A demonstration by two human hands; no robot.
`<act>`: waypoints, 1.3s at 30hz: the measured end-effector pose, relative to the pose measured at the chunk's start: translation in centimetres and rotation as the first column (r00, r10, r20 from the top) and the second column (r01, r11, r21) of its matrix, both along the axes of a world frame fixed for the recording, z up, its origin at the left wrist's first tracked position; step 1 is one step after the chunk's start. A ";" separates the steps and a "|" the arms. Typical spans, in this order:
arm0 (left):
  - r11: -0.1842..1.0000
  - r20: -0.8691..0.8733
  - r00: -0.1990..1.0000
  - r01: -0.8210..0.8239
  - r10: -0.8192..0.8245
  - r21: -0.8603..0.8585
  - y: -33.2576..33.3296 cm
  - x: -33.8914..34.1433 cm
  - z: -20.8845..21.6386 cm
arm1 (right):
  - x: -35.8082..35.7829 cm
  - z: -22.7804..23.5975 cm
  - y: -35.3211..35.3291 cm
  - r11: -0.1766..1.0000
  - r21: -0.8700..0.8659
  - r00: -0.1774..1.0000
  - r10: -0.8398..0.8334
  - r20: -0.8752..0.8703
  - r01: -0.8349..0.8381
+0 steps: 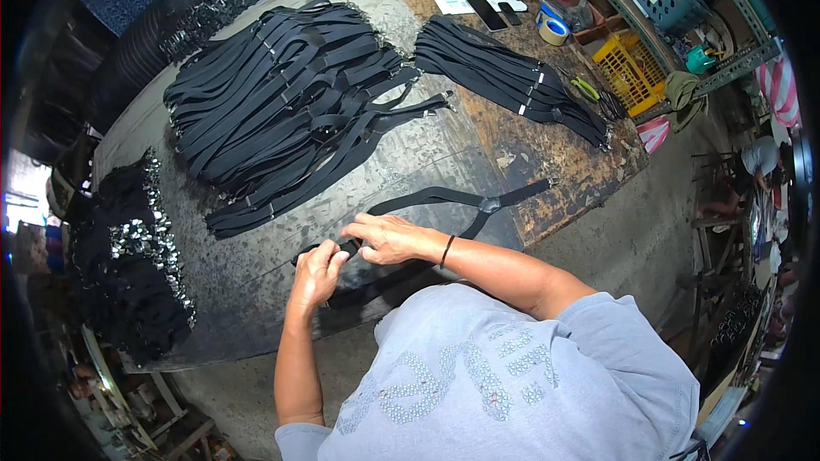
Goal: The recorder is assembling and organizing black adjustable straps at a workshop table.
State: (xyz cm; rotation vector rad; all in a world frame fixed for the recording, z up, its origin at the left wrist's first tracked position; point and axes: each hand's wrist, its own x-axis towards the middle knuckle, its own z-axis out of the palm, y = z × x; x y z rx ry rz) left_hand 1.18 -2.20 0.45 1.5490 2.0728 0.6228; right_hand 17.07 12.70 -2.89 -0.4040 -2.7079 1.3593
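Note:
A pair of black elastic suspenders (pixel 436 195) lies stretched across the near side of the worktable (pixel 239 290), its straps meeting at a dark joining patch. One end of a strap is held up between my hands near the table's front edge. My left hand (pixel 318 273) pinches that end, its fingers closed. Just to the right, my right hand (pixel 389 239) is closed on the same strap, with a small dark fitting showing between the hands. Fingers hide most of that fitting. A second strap of the suspenders runs under my right forearm.
A large pile of black suspenders (pixel 282 111) covers the far middle. To its right lies a smaller bundle (pixel 487 60). Black straps with shiny metal clips (pixel 128 243) are heaped at left. Phone (pixel 487 14), tape roll (pixel 553 31), green-handled tool (pixel 586 89) and yellow crate (pixel 629 72) sit far right.

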 end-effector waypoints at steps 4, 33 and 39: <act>0.992 0.284 0.955 -0.056 0.087 -0.114 0.6 -0.6 0.6 | 0.4 -0.2 0.6 0.995 0.092 0.956 0.071 -0.286 -0.046; 0.947 -0.397 0.888 0.300 -0.234 0.113 10.4 5.7 -9.3 | 6.5 -6.8 6.1 0.912 0.204 0.934 -0.350 -0.073 0.357; 0.922 -0.496 0.840 0.345 -0.221 0.174 10.3 4.2 -8.9 | 8.8 -7.3 7.1 0.893 0.244 0.918 -0.395 0.019 0.379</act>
